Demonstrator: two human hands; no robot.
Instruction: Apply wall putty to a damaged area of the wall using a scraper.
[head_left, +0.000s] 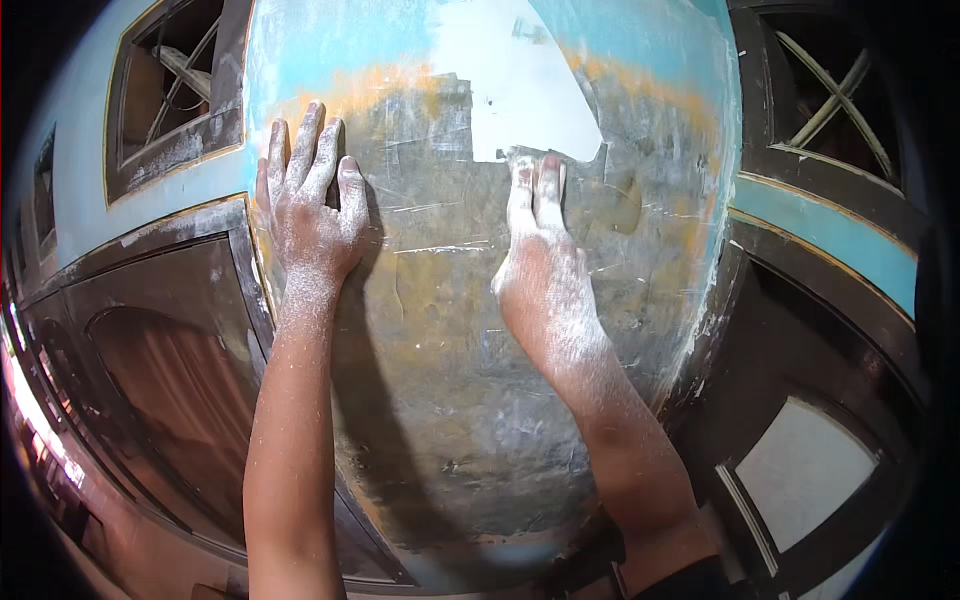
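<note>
Head view: largest is the wall panel (pixel 430 330), upright between dark-framed openings, blue above and worn grey-brown below. We judge it rigid and fixed, nothing to lift; its bare face offers a flat rest for a palm rather than an edge to grasp. High on it sits the white patch (pixel 530 100), long axis roughly up and down, leaning rightward toward its lower end; left edge near straight, right edge slanting. We read it as a thin, smooth coat, probably soft or easily marked, so best met at the border with light pressure. Left hand (pixel 312 215), powdered white, looks laid flat on the panel, fingers spread upward, gripping nothing. Right hand (pixel 545 255), also powdered, has two fingers extended together to the patch's lower edge. Smallest, a pale sliver (pixel 563 182) shows beside them; we cannot tell whether it is a held tool.
</note>
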